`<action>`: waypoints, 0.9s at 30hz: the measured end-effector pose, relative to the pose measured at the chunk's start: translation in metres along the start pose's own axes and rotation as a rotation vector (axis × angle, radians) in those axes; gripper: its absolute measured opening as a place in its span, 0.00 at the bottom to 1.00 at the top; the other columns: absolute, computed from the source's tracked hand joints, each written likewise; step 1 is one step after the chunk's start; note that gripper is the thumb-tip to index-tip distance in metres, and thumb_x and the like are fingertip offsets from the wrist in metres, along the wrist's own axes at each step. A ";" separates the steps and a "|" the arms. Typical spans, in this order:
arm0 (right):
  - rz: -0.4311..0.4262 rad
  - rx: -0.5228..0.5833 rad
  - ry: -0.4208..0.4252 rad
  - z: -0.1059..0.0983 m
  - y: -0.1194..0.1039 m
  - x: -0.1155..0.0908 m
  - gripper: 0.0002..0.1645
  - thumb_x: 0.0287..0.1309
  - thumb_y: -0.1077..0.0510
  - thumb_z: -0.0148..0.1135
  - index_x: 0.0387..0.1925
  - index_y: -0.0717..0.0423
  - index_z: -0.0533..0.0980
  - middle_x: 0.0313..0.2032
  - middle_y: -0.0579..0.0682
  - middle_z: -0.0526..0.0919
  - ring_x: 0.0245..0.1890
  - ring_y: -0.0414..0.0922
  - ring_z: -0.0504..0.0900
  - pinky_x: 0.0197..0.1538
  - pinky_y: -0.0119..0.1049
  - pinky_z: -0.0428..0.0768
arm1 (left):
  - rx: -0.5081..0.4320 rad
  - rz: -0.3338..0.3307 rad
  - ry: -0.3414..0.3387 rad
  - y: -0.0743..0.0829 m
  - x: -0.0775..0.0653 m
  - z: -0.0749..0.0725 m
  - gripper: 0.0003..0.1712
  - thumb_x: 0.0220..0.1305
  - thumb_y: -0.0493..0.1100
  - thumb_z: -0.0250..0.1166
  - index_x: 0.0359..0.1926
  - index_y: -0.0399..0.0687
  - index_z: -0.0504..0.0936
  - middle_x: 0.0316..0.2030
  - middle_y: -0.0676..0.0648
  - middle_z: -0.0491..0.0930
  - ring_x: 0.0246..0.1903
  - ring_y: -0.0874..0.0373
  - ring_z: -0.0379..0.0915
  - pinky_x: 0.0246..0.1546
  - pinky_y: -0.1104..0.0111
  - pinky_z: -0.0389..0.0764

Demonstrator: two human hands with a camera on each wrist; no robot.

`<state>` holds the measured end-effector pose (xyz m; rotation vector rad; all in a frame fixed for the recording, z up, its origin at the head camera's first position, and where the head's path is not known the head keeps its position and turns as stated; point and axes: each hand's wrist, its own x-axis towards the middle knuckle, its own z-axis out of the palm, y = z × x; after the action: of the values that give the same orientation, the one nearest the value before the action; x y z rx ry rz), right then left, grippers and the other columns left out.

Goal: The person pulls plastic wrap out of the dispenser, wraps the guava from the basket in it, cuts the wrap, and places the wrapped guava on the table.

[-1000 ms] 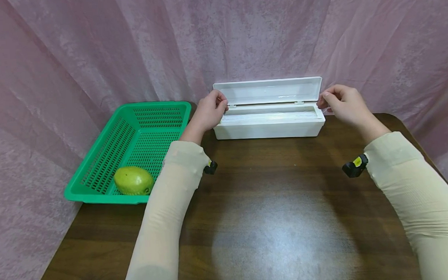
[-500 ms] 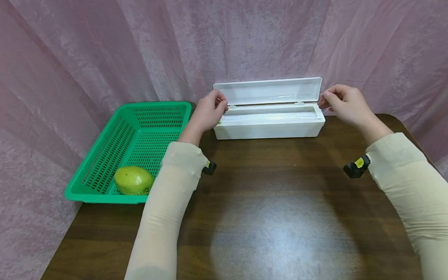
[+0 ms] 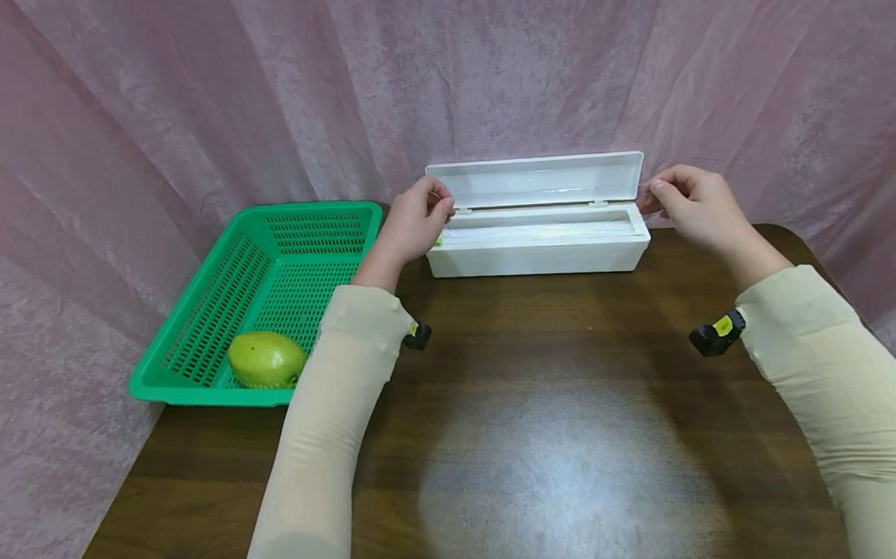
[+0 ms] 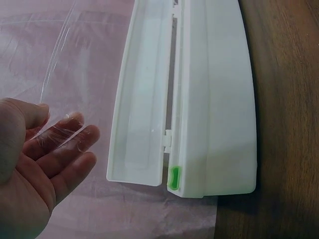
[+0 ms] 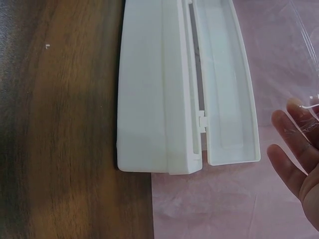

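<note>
A white cling film dispenser box (image 3: 537, 260) stands at the back of the table, its hinged lid (image 3: 537, 181) raised. My left hand (image 3: 415, 221) is at the box's left end, and between thumb and forefinger it pinches the clear cling film (image 4: 61, 35). Past the right end, my right hand (image 3: 694, 204) pinches the film's other side, though its thumb is mostly out of the right wrist view. The transparent sheet stretches between both hands and shows as faint shiny lines. A small green piece (image 4: 174, 178) sits at the box's left end.
To the left stands a green perforated basket (image 3: 145, 384) with a yellow-green fruit (image 3: 267, 360), perhaps a mango, in its front part. The brown wooden table (image 3: 545, 442) has a rounded back right corner. A pink curtain (image 3: 529, 67) hangs close behind the box.
Both hands keep their pinch on the film almost in place. The left wrist has shifted slightly left and the right one slightly right. Box, basket and fruit stay put.
</note>
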<state>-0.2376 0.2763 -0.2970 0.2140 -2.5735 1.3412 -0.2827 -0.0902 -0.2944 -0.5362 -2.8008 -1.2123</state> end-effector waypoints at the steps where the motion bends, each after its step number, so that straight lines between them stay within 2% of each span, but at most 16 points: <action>1: 0.001 0.002 0.000 0.000 0.000 0.000 0.19 0.68 0.53 0.49 0.41 0.67 0.74 0.25 0.29 0.80 0.28 0.25 0.80 0.31 0.18 0.75 | -0.001 0.000 0.001 0.000 0.000 0.000 0.09 0.72 0.46 0.49 0.43 0.47 0.70 0.40 0.45 0.81 0.37 0.57 0.75 0.35 0.67 0.74; 10: 0.006 -0.031 -0.005 0.001 -0.001 -0.004 0.20 0.69 0.52 0.49 0.44 0.67 0.74 0.26 0.28 0.79 0.29 0.25 0.80 0.32 0.18 0.75 | -0.016 0.010 0.019 -0.001 -0.002 0.000 0.08 0.71 0.45 0.50 0.43 0.46 0.71 0.40 0.45 0.82 0.38 0.57 0.76 0.35 0.67 0.74; 19: -0.013 0.006 -0.002 -0.001 -0.001 -0.004 0.20 0.68 0.53 0.50 0.43 0.68 0.74 0.26 0.26 0.80 0.28 0.25 0.80 0.32 0.18 0.75 | -0.022 0.028 0.026 -0.001 -0.004 -0.001 0.09 0.71 0.45 0.50 0.44 0.46 0.72 0.41 0.43 0.82 0.39 0.57 0.77 0.37 0.67 0.75; 27: -0.018 -0.007 -0.003 -0.003 -0.002 -0.006 0.20 0.68 0.52 0.50 0.43 0.68 0.74 0.26 0.26 0.80 0.29 0.25 0.80 0.33 0.18 0.75 | -0.024 0.043 0.044 0.002 -0.007 -0.002 0.09 0.71 0.45 0.51 0.44 0.46 0.72 0.38 0.47 0.82 0.38 0.58 0.77 0.37 0.67 0.75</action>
<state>-0.2313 0.2774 -0.2954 0.2373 -2.5720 1.3261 -0.2761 -0.0925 -0.2924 -0.5617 -2.7273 -1.2354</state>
